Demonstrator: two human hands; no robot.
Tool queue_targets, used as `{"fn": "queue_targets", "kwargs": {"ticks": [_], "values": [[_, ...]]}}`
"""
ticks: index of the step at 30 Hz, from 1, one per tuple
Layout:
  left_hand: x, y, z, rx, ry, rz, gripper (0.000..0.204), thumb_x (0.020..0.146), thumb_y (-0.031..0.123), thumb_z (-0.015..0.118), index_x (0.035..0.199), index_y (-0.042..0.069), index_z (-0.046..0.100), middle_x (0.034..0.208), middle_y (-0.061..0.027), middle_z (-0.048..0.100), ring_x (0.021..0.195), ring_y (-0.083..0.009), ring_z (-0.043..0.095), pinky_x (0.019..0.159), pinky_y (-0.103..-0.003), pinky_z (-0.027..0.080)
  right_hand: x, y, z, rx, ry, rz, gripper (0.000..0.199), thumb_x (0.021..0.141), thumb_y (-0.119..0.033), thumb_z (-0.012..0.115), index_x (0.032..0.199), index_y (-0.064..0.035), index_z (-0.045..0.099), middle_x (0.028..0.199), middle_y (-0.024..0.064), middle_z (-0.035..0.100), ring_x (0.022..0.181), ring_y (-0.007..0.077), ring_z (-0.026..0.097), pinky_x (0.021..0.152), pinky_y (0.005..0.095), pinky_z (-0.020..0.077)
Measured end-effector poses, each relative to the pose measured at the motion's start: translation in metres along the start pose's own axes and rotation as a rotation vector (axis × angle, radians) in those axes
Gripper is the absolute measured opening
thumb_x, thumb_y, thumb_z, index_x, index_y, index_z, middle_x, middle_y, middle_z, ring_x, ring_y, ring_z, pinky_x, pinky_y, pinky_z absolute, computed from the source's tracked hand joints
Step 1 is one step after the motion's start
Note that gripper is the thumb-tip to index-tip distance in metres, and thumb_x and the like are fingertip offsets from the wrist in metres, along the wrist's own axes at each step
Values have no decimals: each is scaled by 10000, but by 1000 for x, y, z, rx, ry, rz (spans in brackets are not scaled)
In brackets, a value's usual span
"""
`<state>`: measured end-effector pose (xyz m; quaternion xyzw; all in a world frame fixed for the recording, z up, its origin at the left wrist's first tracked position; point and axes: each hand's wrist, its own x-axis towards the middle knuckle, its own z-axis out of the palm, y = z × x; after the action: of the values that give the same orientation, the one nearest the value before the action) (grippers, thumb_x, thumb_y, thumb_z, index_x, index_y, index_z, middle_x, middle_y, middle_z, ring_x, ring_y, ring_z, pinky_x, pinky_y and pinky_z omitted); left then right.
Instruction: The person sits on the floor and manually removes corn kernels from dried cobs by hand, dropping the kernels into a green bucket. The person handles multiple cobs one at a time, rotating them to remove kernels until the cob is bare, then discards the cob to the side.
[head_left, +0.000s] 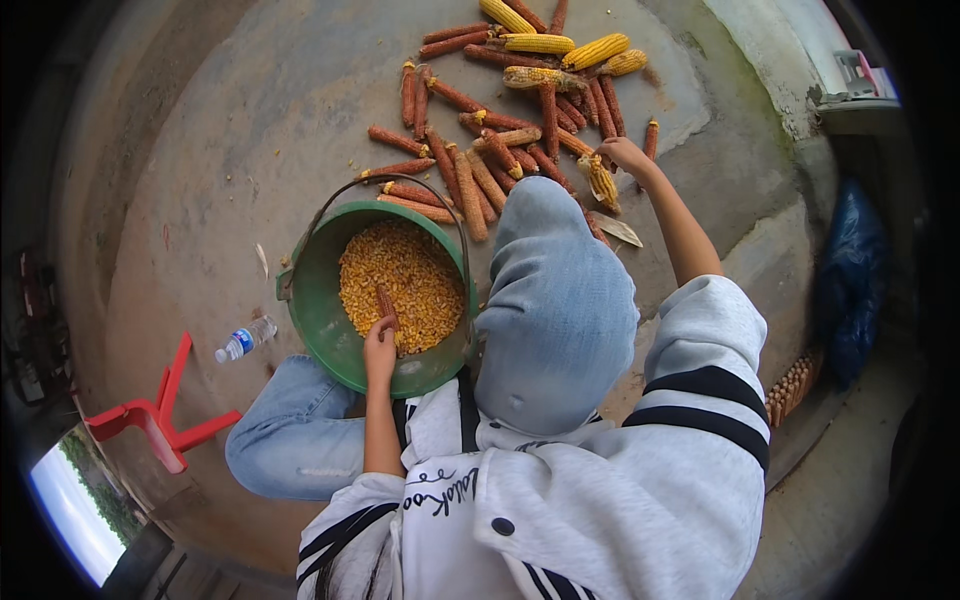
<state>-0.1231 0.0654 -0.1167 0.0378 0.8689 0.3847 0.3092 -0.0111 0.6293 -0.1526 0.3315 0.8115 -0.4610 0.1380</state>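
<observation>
Overhead, left hand [379, 345] inside bucket [310, 300] rim.

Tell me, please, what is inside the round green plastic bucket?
The round green plastic bucket holds a heap of loose yellow corn kernels. The left hand holds a stripped reddish cob over them. The bucket's bottom is covered by kernels, and the person's knee hides its right rim.

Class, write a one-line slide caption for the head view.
Left hand holds a bare cob over the kernel-filled green bucket; right hand reaches the cob pile.
</observation>
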Motion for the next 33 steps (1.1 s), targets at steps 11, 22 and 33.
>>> {"fn": "queue_targets", "kwargs": {"ticks": [11, 22, 33], "values": [[1, 28, -10, -204, -8, 101, 258, 866, 59, 444, 1089, 26, 569, 1033, -97, 604, 939, -175, 575, 816, -274, 441, -100, -184, -54, 430, 85, -129, 188, 880, -203, 418, 799, -69, 523, 648, -22, 451, 580, 78, 411, 574, 223, 335], [-15, 89, -45, -581, -14, 314, 257, 881, 68, 465, 1118, -5, 530, 1030, -97, 594, 932, -158, 578, 823, -261, 451, -167, -388, -1, 477, -166, -304, 207, 894, -230, 442, 887, -50, 544, 673, -15, 413, 641, 84, 399, 639, 227, 374], [-21, 70, -77, -1472, -482, -12, 491, 925, 417, 359, 1167, 11, 490, 1077, -164, 582, 957, -241, 590, 814, -338, 490, -161, -450, 130, -194, -434, -649, 200, 884, -163, 430, 808, -6, 528, 706, 25, 491, 665, 90, 488, 618, 228, 397]]}}
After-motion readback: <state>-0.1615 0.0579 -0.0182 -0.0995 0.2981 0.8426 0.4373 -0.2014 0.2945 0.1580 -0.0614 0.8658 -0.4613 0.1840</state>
